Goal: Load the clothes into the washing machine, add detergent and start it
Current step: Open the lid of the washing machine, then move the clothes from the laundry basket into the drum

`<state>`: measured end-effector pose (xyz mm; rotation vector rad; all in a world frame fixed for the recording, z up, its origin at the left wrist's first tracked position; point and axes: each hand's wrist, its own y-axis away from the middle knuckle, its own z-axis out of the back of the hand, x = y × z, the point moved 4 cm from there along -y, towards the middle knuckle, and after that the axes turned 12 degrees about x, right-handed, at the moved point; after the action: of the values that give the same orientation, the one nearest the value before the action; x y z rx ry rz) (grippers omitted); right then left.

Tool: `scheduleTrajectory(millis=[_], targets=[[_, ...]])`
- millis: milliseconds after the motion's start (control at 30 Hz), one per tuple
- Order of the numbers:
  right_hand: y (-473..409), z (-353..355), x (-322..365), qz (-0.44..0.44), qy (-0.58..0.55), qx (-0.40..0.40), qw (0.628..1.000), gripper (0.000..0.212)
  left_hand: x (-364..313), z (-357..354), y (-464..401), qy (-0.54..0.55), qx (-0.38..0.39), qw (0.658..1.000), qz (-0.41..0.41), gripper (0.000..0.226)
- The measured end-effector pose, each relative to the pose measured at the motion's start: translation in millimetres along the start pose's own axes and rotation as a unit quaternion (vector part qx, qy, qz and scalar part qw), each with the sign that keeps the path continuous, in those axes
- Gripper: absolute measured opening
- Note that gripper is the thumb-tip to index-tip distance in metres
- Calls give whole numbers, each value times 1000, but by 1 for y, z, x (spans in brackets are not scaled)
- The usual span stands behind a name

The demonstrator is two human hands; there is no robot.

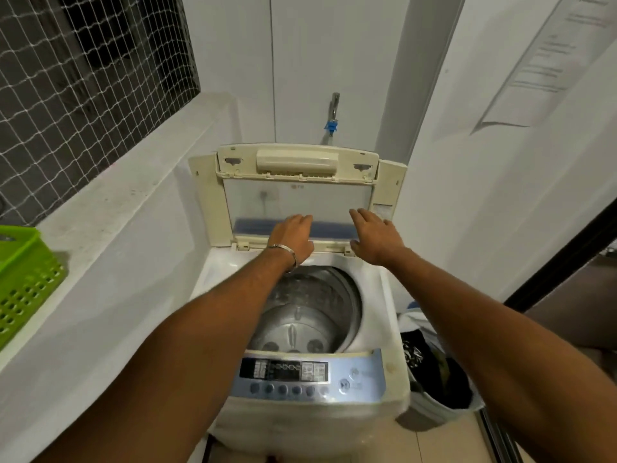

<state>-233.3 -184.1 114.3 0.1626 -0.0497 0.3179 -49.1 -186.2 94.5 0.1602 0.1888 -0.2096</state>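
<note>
Floor [444,442]: beige tile, visible along the lower edge of the frame. Washing machine [300,426]: stands on the floor, centre frame. Laundry bag [437,382]: sits on the floor at lower right, just beside the machine, holding dark clothes. Ledge [110,208]: white, left of frame. Green basket [23,282]: rests on the ledge at the left edge.

Washer lid [297,198]: yellowed plastic, cloudy clear pane; drum [310,315] shiny steel; basket [23,279] glossy green plastic; window net [83,78] knotted cord.
</note>
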Motion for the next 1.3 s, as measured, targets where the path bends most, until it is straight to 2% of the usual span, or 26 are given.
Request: scheduleTrajectory(millis=[267, 567, 967, 1300], targets=[[69, -42, -61, -14, -9, 58, 998, 73, -78, -42, 35, 18, 1, 999, 29, 54], [126, -75, -154, -49, -18, 90, 995, 69, -179, -93, 28, 16, 40, 999, -13, 57], [107, -121, -305, -131, -38, 153, 979, 67, -295, -170, -98, 36, 105, 991, -74, 61], [48, -172, -398, -109, -68, 217, 968, 71, -333, -244, -192, 80, 170, 981, -50, 54]])
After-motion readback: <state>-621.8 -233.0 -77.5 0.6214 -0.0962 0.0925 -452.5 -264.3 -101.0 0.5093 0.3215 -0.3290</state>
